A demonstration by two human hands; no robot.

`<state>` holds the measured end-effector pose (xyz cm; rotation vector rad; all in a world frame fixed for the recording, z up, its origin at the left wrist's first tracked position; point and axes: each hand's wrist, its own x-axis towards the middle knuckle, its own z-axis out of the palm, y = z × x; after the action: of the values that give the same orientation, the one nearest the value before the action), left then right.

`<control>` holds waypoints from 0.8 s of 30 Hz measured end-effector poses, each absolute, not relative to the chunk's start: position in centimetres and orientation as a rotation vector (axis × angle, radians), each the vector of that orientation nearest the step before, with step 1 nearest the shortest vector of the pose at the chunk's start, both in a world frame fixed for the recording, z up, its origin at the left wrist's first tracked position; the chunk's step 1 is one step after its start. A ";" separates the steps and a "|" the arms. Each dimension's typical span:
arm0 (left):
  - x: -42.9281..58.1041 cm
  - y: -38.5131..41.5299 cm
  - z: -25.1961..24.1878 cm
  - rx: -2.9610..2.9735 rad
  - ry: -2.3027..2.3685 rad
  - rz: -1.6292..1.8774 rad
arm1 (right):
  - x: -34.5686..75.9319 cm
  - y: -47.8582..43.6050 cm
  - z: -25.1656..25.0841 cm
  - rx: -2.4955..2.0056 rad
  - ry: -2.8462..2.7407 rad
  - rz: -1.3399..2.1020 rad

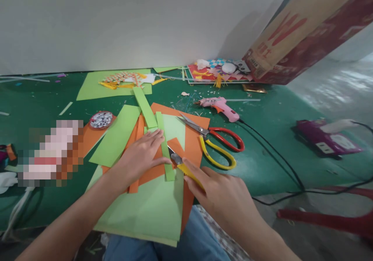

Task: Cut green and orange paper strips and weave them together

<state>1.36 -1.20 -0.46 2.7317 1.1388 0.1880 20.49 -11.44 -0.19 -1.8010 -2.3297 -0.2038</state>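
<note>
Head view: right hand (225, 199) grip clamped on yellow knife (188, 170), blade touching green strip (164, 142).

A pixelated patch (51, 152) on the left of the worktop (35, 94) masks whatever lies there. The right hand (225, 199) covers most of the handle of the yellow knife (187, 169), and the left hand (142, 156) hides part of the orange paper (192, 140). The cardboard box (300, 32) runs past the upper right edge, its print unreadable.

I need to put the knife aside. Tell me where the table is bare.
Bare table between the glue gun's cord and the power strip; another patch far left, behind the googly-eye tub. Crowded: the paper stack in front and the scraps by the cardboard box.
</note>
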 end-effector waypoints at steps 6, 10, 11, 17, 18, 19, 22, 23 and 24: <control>1.2 -1.2 -0.6 2.704 1.136 0.218 | 20.6 -11.4 -0.1 -1.789 -2.329 -0.238; 1.2 -1.1 -0.7 2.698 1.128 0.242 | 21.0 -11.5 0.0 -1.801 -2.334 -0.243; 1.2 -1.1 -0.8 2.703 1.131 0.238 | 21.0 -11.4 0.0 -1.796 -2.329 -0.250; 1.3 -1.1 -0.7 2.699 1.137 0.202 | 21.4 -11.4 0.1 -1.768 -2.306 -0.304; 1.2 -1.1 -0.7 2.687 1.137 0.198 | 21.5 -11.5 0.1 -1.765 -2.314 -0.306; 1.2 -1.1 -0.8 2.672 1.136 0.190 | 21.8 -11.6 0.1 -1.765 -2.323 -0.307; 0.7 -1.1 -1.0 2.625 1.123 0.162 | 22.9 -11.9 0.1 -1.745 -2.362 -0.291; 0.6 -1.0 -1.1 2.617 1.114 0.156 | 23.4 -12.0 0.0 -1.723 -2.381 -0.270; 0.5 -1.0 -1.1 2.613 1.105 0.153 | 23.9 -12.1 0.0 -1.696 -2.405 -0.230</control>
<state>0.51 -1.01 -1.11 2.6134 1.1047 0.1531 23.89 -12.09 -0.01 -1.6958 -2.4048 -0.2296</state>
